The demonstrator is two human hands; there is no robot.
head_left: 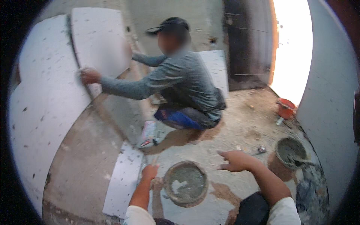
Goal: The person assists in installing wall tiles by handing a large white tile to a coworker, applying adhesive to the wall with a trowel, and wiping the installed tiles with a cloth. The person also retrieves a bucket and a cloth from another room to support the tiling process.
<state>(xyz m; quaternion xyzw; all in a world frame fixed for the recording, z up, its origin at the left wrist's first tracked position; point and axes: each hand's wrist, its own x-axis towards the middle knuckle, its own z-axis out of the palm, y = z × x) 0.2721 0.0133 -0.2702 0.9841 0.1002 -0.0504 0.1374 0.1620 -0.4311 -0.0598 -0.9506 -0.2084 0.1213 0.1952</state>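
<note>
My left hand is low beside the left of a round basin. One finger points forward and I see nothing held. My right hand hovers to the right of the basin and above the floor, its fingers stretched apart and empty. Wet grey mix with a pale patch lies in the basin. Close to my left hand, a speckled white panel leans on the low wall. Ahead, a crouching person in a grey long-sleeved top presses both hands against a large speckled white panel on the wall.
On the right stands a bucket of grey mortar with a trowel in it. A red bucket is farther back by the bright doorway. Small tools lie near the crouching person. Dark sheeting covers the floor at the right.
</note>
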